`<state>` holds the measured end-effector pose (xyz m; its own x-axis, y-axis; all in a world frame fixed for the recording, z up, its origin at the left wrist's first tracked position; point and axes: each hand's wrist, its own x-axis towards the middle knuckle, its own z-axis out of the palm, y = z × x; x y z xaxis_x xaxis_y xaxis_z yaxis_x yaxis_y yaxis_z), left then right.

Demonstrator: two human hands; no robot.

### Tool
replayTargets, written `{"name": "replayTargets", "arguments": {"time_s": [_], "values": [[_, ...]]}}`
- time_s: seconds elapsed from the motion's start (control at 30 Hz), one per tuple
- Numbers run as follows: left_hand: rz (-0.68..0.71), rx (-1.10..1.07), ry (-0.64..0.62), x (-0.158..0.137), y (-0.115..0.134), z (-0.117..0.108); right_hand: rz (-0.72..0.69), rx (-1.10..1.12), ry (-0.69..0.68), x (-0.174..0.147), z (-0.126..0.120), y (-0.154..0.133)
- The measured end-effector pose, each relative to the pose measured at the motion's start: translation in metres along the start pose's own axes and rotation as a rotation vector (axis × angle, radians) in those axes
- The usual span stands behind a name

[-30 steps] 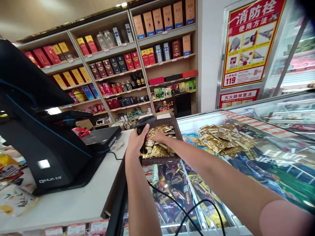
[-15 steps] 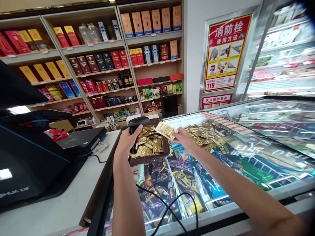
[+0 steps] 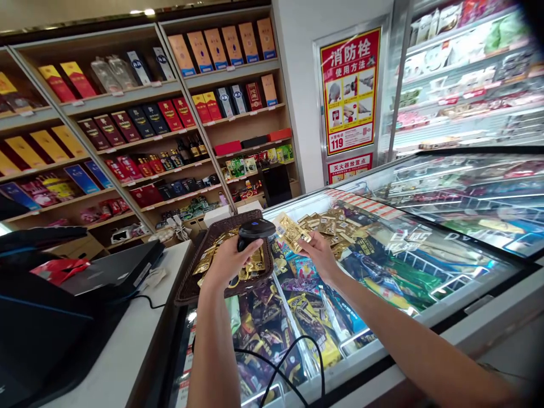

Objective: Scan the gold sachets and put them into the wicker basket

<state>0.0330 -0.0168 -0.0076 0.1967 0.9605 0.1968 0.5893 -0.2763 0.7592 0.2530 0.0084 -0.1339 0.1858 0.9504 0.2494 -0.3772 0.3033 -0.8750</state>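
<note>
My left hand (image 3: pixel 227 262) is wrapped round the grip of a black barcode scanner (image 3: pixel 256 229), its head pointing right. Below and behind it stands a brown woven basket (image 3: pixel 187 283) with several gold foil packets (image 3: pixel 212 252) in it. Between the thumb and fingers of my right hand (image 3: pixel 318 255) is a gold packet (image 3: pixel 292 231), held up just right of the scanner's head. More gold packets (image 3: pixel 329 224) lie in a pile on the freezer's glass top, beyond my right hand. A black cable (image 3: pixel 276 368) loops below my forearms.
Under the glass of the chest freezer (image 3: pixel 425 334) are several bagged frozen goods. To the left, a white counter (image 3: pixel 140 334) carries a black checkout machine (image 3: pixel 38 334) and a flat dark scale-like device (image 3: pixel 123 266). Shelves (image 3: pixel 178 85) with boxes and bottles line the back wall.
The view has turned right. The gold packet in my right hand is now tilted with its face toward the scanner, and the scanner has come across the basket's right side.
</note>
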Motion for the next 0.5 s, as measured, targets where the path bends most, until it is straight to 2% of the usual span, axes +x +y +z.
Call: {"name": "replayTargets", "arguments": {"time_s": [0.1, 0.2, 0.3, 0.43, 0.5], "values": [[-0.032, -0.016, -0.022, -0.001, 0.002, -0.001, -0.014, 0.010, -0.009, -0.002, -0.001, 0.000], [-0.057, -0.053, -0.029, -0.002, 0.006, -0.002, -0.010, 0.023, 0.046, 0.002, -0.006, 0.006], [-0.078, -0.079, 0.009, -0.003, 0.007, -0.004, 0.000, 0.008, 0.185, 0.014, -0.017, 0.017], [-0.117, -0.101, 0.071, -0.005, 0.004, -0.016, -0.053, 0.036, 0.427, 0.037, -0.039, 0.028], [-0.137, -0.140, 0.097, -0.007, 0.000, -0.025, -0.062, 0.077, 0.480, 0.045, -0.048, 0.031]]}}
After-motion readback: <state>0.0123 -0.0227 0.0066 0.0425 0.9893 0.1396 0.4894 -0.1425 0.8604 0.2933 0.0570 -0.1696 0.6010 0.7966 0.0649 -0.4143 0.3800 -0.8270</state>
